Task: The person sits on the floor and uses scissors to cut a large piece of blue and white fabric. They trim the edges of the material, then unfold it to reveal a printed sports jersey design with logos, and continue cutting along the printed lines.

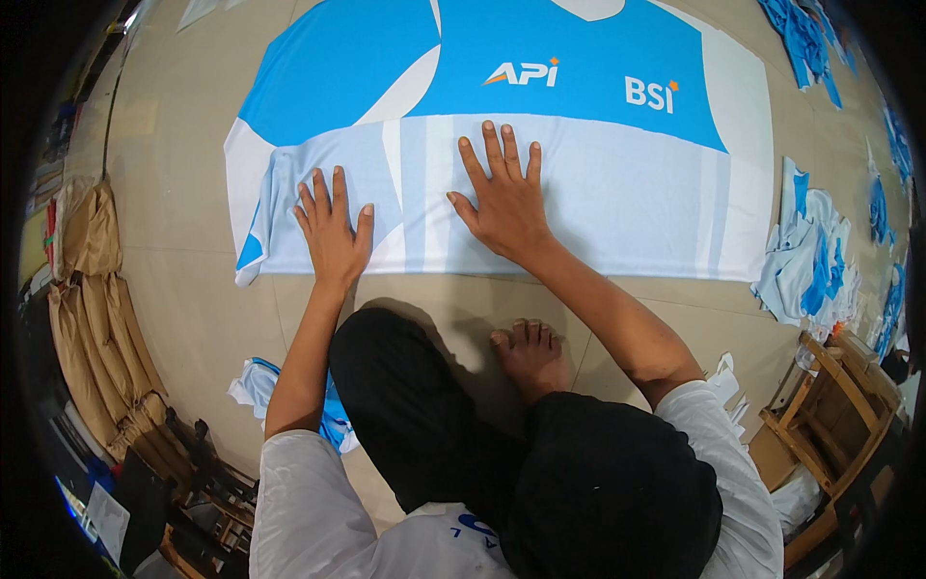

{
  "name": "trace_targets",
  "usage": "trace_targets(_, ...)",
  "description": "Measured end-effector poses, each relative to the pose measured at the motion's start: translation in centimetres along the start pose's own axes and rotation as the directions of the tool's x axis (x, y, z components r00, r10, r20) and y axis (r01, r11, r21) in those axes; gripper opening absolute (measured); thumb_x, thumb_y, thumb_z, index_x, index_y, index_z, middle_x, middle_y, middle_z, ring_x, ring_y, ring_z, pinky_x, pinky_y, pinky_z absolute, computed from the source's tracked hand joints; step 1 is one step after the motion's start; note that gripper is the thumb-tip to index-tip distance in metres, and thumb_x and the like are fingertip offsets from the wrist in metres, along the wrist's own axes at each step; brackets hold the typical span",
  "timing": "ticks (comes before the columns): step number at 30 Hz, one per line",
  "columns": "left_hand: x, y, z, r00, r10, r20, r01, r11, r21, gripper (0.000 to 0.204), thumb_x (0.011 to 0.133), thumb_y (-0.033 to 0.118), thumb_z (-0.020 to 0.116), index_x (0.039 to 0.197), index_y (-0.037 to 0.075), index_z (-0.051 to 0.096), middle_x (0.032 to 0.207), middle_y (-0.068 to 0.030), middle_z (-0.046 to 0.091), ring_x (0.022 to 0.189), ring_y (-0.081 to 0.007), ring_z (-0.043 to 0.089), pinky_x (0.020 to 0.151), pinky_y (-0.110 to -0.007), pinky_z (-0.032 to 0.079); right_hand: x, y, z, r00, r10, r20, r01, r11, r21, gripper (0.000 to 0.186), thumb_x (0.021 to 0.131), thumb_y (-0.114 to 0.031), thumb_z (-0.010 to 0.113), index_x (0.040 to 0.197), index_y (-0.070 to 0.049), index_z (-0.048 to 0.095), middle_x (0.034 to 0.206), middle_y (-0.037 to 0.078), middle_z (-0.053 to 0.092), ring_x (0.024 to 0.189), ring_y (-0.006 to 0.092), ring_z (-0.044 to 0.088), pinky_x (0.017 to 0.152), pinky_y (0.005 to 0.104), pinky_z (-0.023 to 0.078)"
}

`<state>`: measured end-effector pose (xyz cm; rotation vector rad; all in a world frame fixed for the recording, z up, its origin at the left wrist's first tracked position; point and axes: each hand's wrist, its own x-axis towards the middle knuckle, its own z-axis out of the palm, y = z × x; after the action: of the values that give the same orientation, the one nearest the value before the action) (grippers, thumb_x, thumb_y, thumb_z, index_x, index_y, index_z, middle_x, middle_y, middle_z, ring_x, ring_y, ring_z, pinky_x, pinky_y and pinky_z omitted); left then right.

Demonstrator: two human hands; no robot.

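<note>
A large piece of printed fabric point(338, 72) in bright blue and white lies spread on the tiled floor in front of me. Its near part is folded over, so the paler reverse side point(617, 207) faces up along my side. My left hand point(333, 236) presses flat on the left of this folded part, fingers spread, with some wrinkles beside it. Farther right, my right hand point(506, 198) rests palm down on the fold, its fingertips close to the edge where pale cloth meets blue. Neither hand grips anything.
Blue and white cloth scraps point(805, 256) lie on the floor at the right, with more scraps point(338, 415) beside my knee. Brown paper rolls point(101, 338) stand at the left. A wooden frame point(830, 415) is at the lower right. My bare foot point(535, 362) is near the fabric's edge.
</note>
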<state>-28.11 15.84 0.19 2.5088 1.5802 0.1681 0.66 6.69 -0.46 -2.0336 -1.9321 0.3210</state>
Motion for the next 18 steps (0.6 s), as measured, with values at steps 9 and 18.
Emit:
trace_targets(9, -1.9, -0.8, -0.8, 0.999, -0.048, 0.006, 0.049, 0.999, -0.008, 0.08, 0.105, 0.046, 0.058, 0.171, 0.01, 0.032, 0.177, -0.0282, 0.02, 0.163, -0.0564, 0.009, 0.128, -0.07, 0.006, -2.5, 0.0, -0.9, 0.999, 0.003, 0.053, -0.002, 1.0, -0.012, 0.077, 0.107, -0.052, 0.055, 0.169, -0.012, 0.036, 0.177, 0.026, 0.02, 0.165, 0.0457, 0.014, 0.125, 0.0756, 0.013)
trace_targets(18, -0.2, 4.2, -1.7, 0.8, 0.527, 0.288, -0.516, 0.848, -0.12, 0.08, 0.104, 0.051, 0.06, 0.17, 0.013, 0.036, 0.177, -0.0221, 0.025, 0.164, -0.0477, 0.019, 0.13, -0.066, 0.012, -6.3, -1.6, -0.8, 0.996, -0.021, 0.085, 0.014, 0.996, 0.083, 0.079, 0.102, -0.052, 0.06, 0.166, -0.011, 0.042, 0.177, 0.025, 0.024, 0.164, 0.0454, 0.019, 0.125, 0.0763, 0.014)
